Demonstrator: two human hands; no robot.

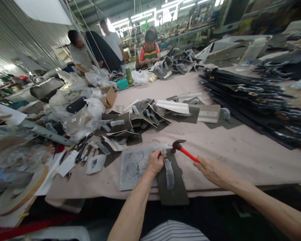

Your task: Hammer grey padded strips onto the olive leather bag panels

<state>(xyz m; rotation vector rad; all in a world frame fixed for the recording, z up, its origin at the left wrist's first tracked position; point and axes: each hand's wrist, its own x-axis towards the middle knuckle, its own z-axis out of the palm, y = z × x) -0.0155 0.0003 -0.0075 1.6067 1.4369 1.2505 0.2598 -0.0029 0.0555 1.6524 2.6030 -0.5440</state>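
Note:
My left hand [155, 162] is closed around an upright short tool with a pale round top [163, 151], perhaps a punch; its lower end is hidden. Under it lies a dark olive panel [175, 193] with a plastic-wrapped strap [169, 174], partly over a grey, scuffed slab [132, 170] and reaching past the table's front edge. My right hand [208, 170] grips a claw hammer [188, 154] by its red handle. The hammer's dark head is just right of the tool's top, apart from it.
Olive panels [125, 122] with wrapped straps lie heaped beyond the slab. A stack of black pieces [251, 100] fills the right side. Plastic bags, a cardboard box [108, 97] and loose strips [86, 149] crowd the left. Several people are at the far side.

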